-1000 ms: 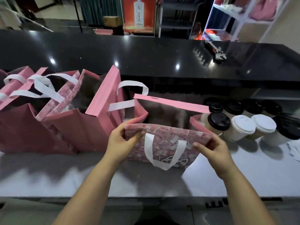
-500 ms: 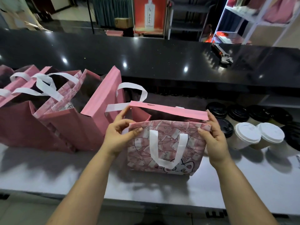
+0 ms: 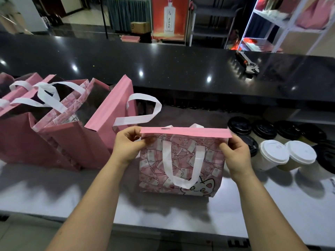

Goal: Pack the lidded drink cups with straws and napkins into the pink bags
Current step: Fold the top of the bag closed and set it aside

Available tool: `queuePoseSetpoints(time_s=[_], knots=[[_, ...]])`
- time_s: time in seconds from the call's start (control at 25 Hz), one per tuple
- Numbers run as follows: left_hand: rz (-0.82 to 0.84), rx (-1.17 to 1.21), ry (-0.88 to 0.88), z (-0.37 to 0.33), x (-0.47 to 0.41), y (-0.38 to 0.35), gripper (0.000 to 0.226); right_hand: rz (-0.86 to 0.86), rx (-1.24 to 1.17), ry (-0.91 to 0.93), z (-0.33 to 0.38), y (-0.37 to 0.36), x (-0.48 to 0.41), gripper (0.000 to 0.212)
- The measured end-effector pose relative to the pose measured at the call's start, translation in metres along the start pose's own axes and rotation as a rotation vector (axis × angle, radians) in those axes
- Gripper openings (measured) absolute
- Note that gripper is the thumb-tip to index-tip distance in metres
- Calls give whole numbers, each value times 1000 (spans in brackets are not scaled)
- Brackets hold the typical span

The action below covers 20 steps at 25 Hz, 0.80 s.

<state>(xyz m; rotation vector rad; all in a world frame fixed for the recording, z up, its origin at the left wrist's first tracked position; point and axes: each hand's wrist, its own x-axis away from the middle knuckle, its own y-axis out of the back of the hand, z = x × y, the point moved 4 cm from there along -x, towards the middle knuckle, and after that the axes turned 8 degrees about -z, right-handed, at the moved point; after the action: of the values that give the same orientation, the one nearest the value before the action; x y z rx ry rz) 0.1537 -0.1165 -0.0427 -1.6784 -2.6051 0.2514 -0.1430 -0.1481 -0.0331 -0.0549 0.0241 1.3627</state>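
Note:
A pink patterned bag [image 3: 183,171] with a white handle and a cat drawing stands upright on the pale counter [image 3: 72,192]. Its mouth is pressed closed, the pink rim flat across the top. My left hand [image 3: 129,144] pinches the rim's left end and my right hand [image 3: 235,151] pinches the right end. To the right stand several lidded cups: two with white lids [image 3: 274,151] in front, black-lidded ones [image 3: 264,129] behind. No straws or napkins are visible.
Several other pink bags [image 3: 59,124] stand open at the left, white handles loose. A raised black counter [image 3: 163,69] runs along the back, with a tool [image 3: 248,65] lying on it at the right. Shelving stands beyond.
The bag's mouth was wide open a second ago; both hands have brought its front and back rims together, and it now stands closed and upright.

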Motion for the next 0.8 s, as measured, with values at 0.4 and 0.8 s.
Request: queuePoseSetpoints(time_s=[0.4,0.8], knots=[[135,-193,-73,-22,6,-5,50,230,411,648,14,2,-5,42],[123,-1030,-824,-47,27,-56,21,181,886,958,36,-39,18,31]])
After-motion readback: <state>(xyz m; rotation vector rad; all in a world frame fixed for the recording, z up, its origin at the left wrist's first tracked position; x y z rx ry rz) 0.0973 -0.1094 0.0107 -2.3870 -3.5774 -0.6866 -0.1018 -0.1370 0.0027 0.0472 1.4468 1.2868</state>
